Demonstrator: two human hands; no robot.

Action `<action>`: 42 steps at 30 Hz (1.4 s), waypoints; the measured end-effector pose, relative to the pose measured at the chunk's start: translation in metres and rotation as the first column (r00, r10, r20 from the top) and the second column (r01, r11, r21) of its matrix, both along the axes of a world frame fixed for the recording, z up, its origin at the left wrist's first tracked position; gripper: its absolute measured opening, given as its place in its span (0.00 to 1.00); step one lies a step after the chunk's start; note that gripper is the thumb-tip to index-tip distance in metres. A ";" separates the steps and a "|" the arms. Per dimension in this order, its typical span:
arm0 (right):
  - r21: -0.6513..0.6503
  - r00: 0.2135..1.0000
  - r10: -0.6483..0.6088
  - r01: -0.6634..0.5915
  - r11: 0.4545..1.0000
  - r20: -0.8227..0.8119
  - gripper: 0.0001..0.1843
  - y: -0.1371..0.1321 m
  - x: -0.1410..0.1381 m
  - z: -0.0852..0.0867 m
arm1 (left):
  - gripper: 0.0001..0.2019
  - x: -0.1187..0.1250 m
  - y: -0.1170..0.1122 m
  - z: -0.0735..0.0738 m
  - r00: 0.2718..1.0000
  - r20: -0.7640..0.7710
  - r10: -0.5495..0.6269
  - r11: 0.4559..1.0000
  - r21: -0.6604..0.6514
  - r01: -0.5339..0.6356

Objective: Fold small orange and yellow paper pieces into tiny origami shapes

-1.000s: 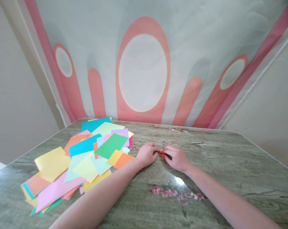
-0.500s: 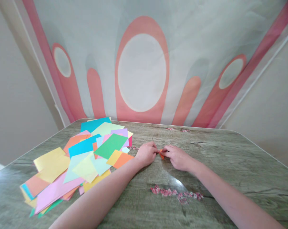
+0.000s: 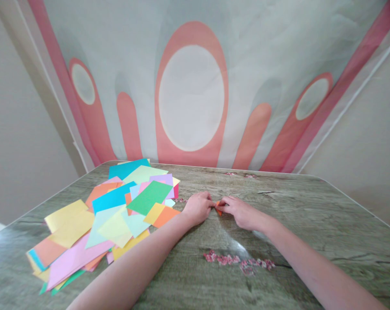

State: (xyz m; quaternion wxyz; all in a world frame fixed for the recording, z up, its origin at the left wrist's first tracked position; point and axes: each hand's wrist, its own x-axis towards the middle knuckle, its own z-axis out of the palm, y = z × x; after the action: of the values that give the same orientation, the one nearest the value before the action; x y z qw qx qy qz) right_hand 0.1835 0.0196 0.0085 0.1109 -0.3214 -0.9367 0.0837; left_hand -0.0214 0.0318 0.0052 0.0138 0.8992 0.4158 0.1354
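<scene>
Paper piece (image 3: 218, 209), small, orange, clamped in bare right hand (image 3: 243, 212) low at grey-brown wood-grain table (image 3: 298, 215), presumably for control; bare left hand (image 3: 199, 209) close alongside, grip unclear.

I see 2 bare forearms (image 3: 143, 267), both smooth, slender and tapering evenly along their length; the left hand (image 3: 198, 209) and the right hand (image 3: 242, 213) are bare too, rounded, with slim fingers (image 3: 226, 201)

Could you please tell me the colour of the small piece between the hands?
The small piece is orange; the head view shows it.
</scene>
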 end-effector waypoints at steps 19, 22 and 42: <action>-0.101 0.991 0.002 0.011 0.995 0.131 0.35 -0.016 0.007 0.014 | 0.12 0.004 -0.007 0.010 0.989 -0.148 0.028 0.999 0.047 -0.021; -0.143 0.992 0.022 -0.005 0.990 0.123 0.38 -0.014 0.010 0.015 | 0.12 0.003 -0.007 0.010 0.990 -0.143 0.023 0.999 0.047 -0.016; -0.233 0.997 0.079 -0.078 0.969 -0.002 0.35 -0.009 0.014 0.017 | 0.14 0.003 -0.008 -0.001 1.000 0.014 0.002 1.000 0.028 -0.003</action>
State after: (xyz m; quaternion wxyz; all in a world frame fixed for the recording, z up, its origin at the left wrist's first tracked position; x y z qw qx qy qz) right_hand 0.1972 0.0107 0.0250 0.0655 -0.2952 -0.9328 0.1963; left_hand -0.0185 0.0236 0.0046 0.0037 0.8978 0.4149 0.1476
